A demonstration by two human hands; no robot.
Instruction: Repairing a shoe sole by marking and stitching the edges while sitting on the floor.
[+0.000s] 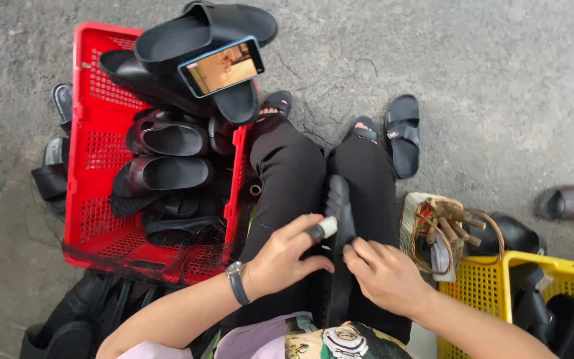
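A black rubber slide sandal [338, 219] stands on its edge between my knees, on my black trousers. My left hand [286, 256], with a watch on the wrist, grips its left side; the index finger wears a pale tape wrap at the tip. My right hand [383, 274] pinches the sandal's edge from the right with closed fingers. Whether a small tool sits in the right hand cannot be made out.
A red crate [88, 199] of black sandals sits at left, with a phone [221, 67] propped on the top sandal. More sandals lie beside and below it. A yellow crate [486, 286] stands at right, next to a woven basket [433, 229] with wooden pieces. Loose sandals lie on the concrete.
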